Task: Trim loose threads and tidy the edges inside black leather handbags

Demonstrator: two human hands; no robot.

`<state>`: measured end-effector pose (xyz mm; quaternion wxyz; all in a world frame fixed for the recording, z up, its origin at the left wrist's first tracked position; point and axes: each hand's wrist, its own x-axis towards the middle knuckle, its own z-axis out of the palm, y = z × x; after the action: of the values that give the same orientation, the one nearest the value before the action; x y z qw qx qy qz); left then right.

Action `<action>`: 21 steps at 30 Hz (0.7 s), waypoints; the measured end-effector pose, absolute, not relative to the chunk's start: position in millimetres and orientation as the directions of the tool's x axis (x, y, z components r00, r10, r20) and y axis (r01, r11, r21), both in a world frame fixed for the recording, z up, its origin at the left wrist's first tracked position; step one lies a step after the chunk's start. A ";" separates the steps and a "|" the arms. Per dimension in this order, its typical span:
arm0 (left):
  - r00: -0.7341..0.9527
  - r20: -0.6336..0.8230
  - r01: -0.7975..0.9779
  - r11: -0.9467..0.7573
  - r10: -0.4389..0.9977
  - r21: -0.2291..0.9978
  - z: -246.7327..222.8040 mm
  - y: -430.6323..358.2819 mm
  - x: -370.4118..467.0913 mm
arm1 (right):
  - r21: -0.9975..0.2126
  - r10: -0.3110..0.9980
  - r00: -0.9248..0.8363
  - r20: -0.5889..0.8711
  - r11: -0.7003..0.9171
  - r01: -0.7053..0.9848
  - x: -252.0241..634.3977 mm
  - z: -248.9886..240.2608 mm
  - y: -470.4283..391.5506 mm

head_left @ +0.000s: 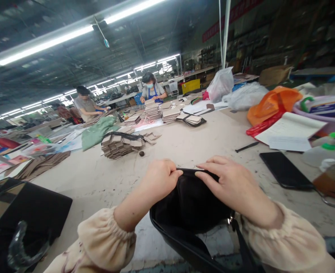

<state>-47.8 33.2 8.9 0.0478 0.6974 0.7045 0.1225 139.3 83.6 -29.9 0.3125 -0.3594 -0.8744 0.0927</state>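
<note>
Hands meet at six o'clock on the worktable (99, 178), left hand (160, 178) pinched shut and right hand (230, 185) clamped on the far rim of a black handbag (190, 204), apparently spreading its mouth, with a black phone (285, 170) lying at three o'clock.
</note>
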 end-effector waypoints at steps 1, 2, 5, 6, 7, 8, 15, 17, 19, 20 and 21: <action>-0.021 0.105 0.972 -0.004 0.994 0.234 9.2 32.2 -47.4 | -0.381 0.683 -0.553 0.478 0.728 0.570 136.8 -30.0 82.3; -0.022 0.104 0.973 -0.003 0.994 0.232 9.5 31.3 -47.0 | -0.382 0.680 -0.558 0.476 0.731 0.566 134.7 -30.2 81.4; -0.021 0.093 0.971 -0.002 0.995 0.240 10.0 29.0 -46.2 | -0.395 0.669 -0.570 0.477 0.743 0.541 131.3 -30.3 81.1; -0.021 0.089 0.970 -0.001 0.996 0.244 10.0 28.6 -46.2 | -0.396 0.664 -0.574 0.479 0.748 0.533 130.8 -30.3 81.4; -0.022 0.087 0.969 0.000 0.996 0.247 9.7 28.3 -46.3 | -0.395 0.660 -0.576 0.482 0.751 0.530 130.5 -30.4 81.8; -0.021 0.090 0.968 -0.002 0.996 0.250 9.4 28.2 -46.5 | -0.391 0.659 -0.576 0.483 0.751 0.532 130.2 -30.5 82.0; -0.037 0.114 0.965 0.006 0.993 0.264 7.1 26.8 -48.7 | -0.288 0.656 -0.571 0.492 0.743 0.605 132.1 -28.9 75.4; -0.038 0.115 0.962 0.005 0.993 0.273 6.9 25.8 -48.7 | -0.258 0.638 -0.572 0.515 0.752 0.607 131.5 -27.0 70.1; -0.040 0.113 0.959 0.007 0.993 0.282 6.5 25.3 -48.3 | -0.257 0.631 -0.558 0.540 0.754 0.604 128.3 -26.0 64.4; -0.039 0.116 0.959 0.004 0.992 0.284 6.1 25.4 -47.9 | -0.263 0.634 -0.552 0.542 0.752 0.605 125.9 -26.2 62.0; -0.038 0.119 0.959 0.003 0.992 0.284 5.7 25.8 -47.5 | -0.268 0.639 -0.551 0.536 0.748 0.607 123.1 -27.0 60.2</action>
<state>-47.5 25.8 5.7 0.0575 0.6911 0.7057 0.1451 123.1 60.2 -27.0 0.3149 -0.3539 -0.8803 0.0254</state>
